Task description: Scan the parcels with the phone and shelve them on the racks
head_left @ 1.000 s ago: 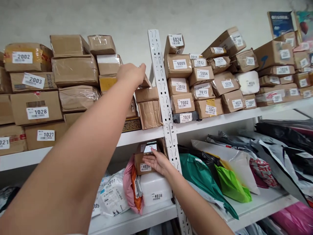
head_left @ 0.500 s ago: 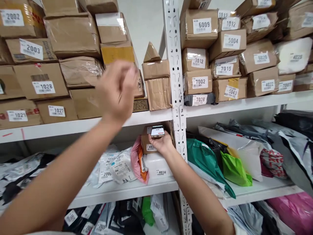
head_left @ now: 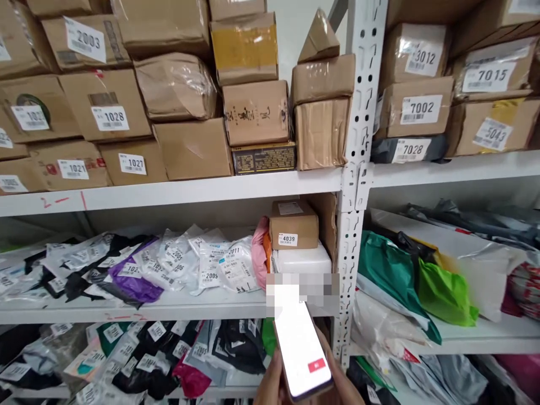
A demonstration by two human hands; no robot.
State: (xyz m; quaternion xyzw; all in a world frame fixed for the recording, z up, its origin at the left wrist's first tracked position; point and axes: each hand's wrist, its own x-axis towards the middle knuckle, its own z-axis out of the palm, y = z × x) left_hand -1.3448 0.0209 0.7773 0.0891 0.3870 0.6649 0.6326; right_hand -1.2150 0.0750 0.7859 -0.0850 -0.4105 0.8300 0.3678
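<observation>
A smartphone (head_left: pixel 300 349) with a bright white screen and a small red button is held upright at the bottom middle, its top tilted slightly left. My left hand (head_left: pixel 270 379) grips its left edge from below. Along the other edge, the fingers of my right hand (head_left: pixel 340 374) are wrapped round the phone. Blocky blurring covers the phone's top and the front of a white parcel (head_left: pixel 301 261) behind it. A small cardboard box (head_left: pixel 294 228) labelled 4039 rests on that parcel, just beyond the phone.
Numbered cardboard boxes (head_left: pixel 108 107) are stacked on the upper white shelf (head_left: pixel 177 194). Plastic-bagged parcels (head_left: pixel 228 261) fill much of the middle shelf, with more below. A perforated white post (head_left: pixel 356 185) divides the racks; green bags (head_left: pixel 390 281) lie right of it.
The phone has come back from the shelf towards me, down to the bottom of view. My left hand, raised and curled before, has lowered onto the phone. The view has shifted left and down.
</observation>
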